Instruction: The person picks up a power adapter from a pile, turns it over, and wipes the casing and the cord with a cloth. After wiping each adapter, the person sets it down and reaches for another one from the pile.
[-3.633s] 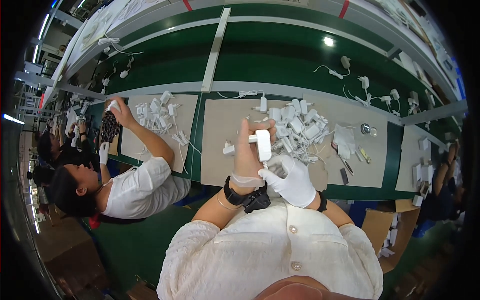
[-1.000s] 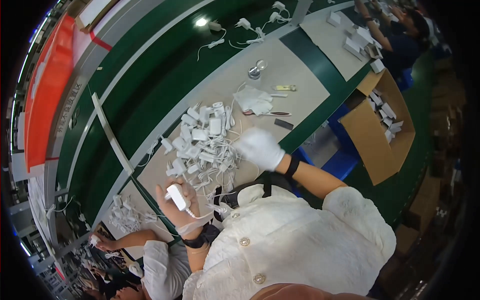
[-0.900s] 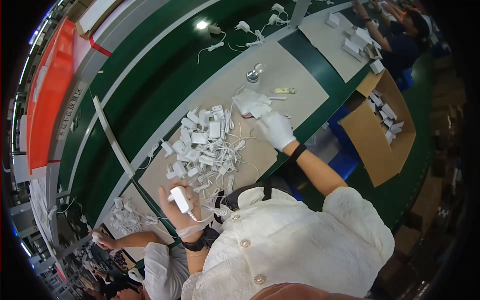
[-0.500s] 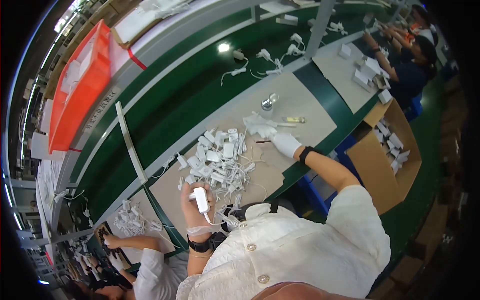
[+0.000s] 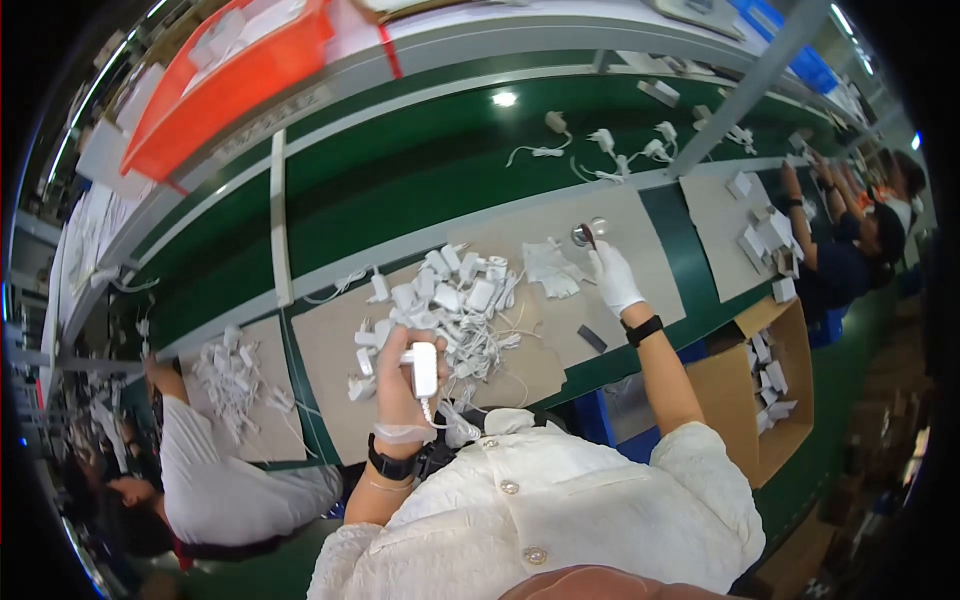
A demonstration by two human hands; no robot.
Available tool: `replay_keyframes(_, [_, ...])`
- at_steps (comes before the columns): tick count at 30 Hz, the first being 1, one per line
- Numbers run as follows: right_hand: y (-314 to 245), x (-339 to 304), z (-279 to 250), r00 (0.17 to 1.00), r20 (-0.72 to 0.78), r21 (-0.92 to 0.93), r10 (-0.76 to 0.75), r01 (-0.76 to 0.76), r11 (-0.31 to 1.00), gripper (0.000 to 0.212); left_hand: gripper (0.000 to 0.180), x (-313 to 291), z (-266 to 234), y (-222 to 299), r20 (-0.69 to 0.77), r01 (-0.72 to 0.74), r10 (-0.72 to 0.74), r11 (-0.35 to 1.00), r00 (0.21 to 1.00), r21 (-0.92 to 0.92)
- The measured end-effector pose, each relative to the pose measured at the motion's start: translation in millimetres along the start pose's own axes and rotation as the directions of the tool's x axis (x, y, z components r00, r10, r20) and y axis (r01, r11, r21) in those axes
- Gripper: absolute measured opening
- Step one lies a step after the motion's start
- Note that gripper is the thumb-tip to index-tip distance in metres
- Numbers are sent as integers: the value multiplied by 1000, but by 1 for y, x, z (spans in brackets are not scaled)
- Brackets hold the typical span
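My left hand is closed around a white power adapter, its coiled white cord hanging toward my wrist. In a white glove, my right hand pinches a thin dark-red stick, whose kind I cannot make out. The stick's end is at a small clear jar with a shiny metal part; whether it touches, I cannot tell. Crumpled white cloth or a spare glove lies left of that hand. A tangled pile of white adapters and cords lies beyond my left hand.
A dark flat strip lies on the cardboard mat. To the right stands a cardboard box holding white pieces. An orange bin sits on the shelf above. Co-workers sit on both sides; more adapters lie at left.
My right hand has moved from beside the crumpled white cloth up to the jar with the stick. My left hand still holds the adapter. The whole view has turned.
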State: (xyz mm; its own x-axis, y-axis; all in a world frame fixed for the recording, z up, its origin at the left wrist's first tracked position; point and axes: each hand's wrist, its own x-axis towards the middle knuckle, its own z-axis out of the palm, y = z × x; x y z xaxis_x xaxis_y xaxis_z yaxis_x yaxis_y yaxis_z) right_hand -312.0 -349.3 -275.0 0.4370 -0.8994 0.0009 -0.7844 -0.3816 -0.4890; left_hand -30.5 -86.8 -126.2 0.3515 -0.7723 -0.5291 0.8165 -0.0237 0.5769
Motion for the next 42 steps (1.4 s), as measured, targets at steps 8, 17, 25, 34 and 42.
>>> replay_keyframes(8, [-37, -1, -8, 990, -132, -30, -57, 54, 998, 47, 35, -7, -13, 5, -83, -35, 35, 999, 996, 0])
replay_keyframes(17, [-29, 6, 8, 989, -65, 195, 133, -118, 974, 44, 39, -19, -11, 15, -1, -125, 125, 992, 992, -20])
replay_keyframes(25, [-267, -81, -49, 785, 0, 377, -619, 573, 727, 46, 40, -24, -16, 21, -26, -49, 48, 997, 999, -54])
replay_keyframes(34, [-294, -99, -23, 597, 83, 294, -798, 750, 592, 53, 36, -29, -40, 19, -80, -81, 80, 997, 994, -7])
replay_keyframes(42, [-312, -106, -36, 597, 137, 282, -791, 742, 609, 55, 32, -34, -40, 19, -41, -234, 242, 960, 969, 152])
